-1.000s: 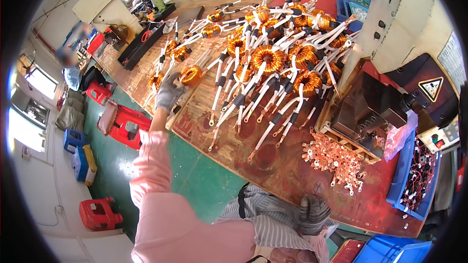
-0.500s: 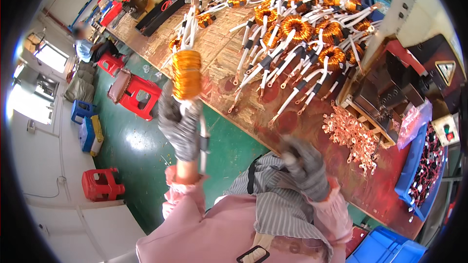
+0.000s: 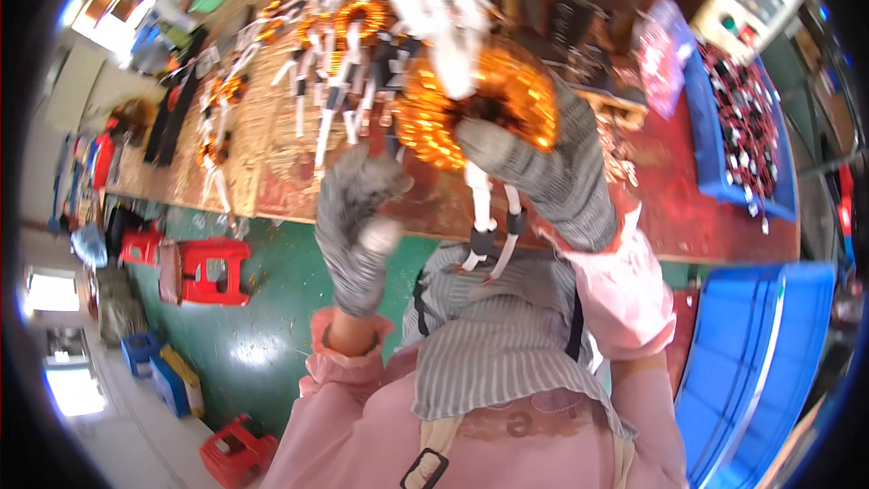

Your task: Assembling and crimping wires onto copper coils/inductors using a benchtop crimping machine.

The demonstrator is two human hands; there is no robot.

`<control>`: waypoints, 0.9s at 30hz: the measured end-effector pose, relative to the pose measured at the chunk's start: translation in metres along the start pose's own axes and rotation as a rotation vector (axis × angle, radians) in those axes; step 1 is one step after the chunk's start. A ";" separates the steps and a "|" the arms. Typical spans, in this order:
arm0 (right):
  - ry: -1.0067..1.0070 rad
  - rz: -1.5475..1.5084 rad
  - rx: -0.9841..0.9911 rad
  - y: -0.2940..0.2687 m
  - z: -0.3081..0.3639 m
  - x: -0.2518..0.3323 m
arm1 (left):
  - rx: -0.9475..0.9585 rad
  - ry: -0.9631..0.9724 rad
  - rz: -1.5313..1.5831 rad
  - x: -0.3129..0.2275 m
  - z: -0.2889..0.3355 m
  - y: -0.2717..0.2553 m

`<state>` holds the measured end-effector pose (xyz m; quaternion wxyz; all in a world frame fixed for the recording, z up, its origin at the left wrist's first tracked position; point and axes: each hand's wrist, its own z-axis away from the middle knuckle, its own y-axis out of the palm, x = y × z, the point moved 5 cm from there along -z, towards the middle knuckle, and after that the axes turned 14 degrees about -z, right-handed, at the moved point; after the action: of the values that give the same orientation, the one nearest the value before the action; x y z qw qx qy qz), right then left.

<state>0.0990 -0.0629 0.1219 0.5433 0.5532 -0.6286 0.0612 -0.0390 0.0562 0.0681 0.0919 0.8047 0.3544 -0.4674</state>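
Note:
A ring-shaped coil wound in copper-coloured wire (image 3: pixel 529 95) is held up in front of me, and my right hand (image 3: pixel 566 163) in a grey knitted glove grips its right side. The thumb lies over the ring's front by the hole. White sleeved leads (image 3: pixel 434 14) rise from the coil, blurred, and two shorter ones with black bands (image 3: pixel 482 235) hang below it. My left hand (image 3: pixel 353 217), gloved alike, hovers apart to the left of the coil, fingers curved and thumb spread, with nothing seen between them.
Similar coils (image 3: pixel 362 18) lie heaped on the worn wooden table (image 3: pixel 262 172). Copper terminals (image 3: pixel 615 149) lie behind my right hand. A blue bin of dark-red parts (image 3: pixel 706 136) sits on the right, with a larger blue crate (image 3: pixel 733 371) below. Red stools (image 3: pixel 213 272) stand on the green floor.
The coil has passed from my left hand to my right and is now seen ring-face on. My right hand has risen to it; the view has swung toward the right.

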 end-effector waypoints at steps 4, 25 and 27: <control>0.139 0.189 0.122 0.001 0.001 -0.002 | 0.243 -0.368 0.311 0.043 -0.002 0.027; -0.366 0.977 0.344 -0.080 0.084 -0.028 | 0.476 -0.493 1.004 0.041 -0.024 0.093; -0.457 0.976 0.316 -0.089 0.089 -0.038 | 0.503 -0.474 0.904 0.039 -0.025 0.101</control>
<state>0.1044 -0.1333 0.0109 0.2123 0.2718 -0.8967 0.2774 0.0568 0.0134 0.0310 0.1656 0.7465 -0.1779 -0.6195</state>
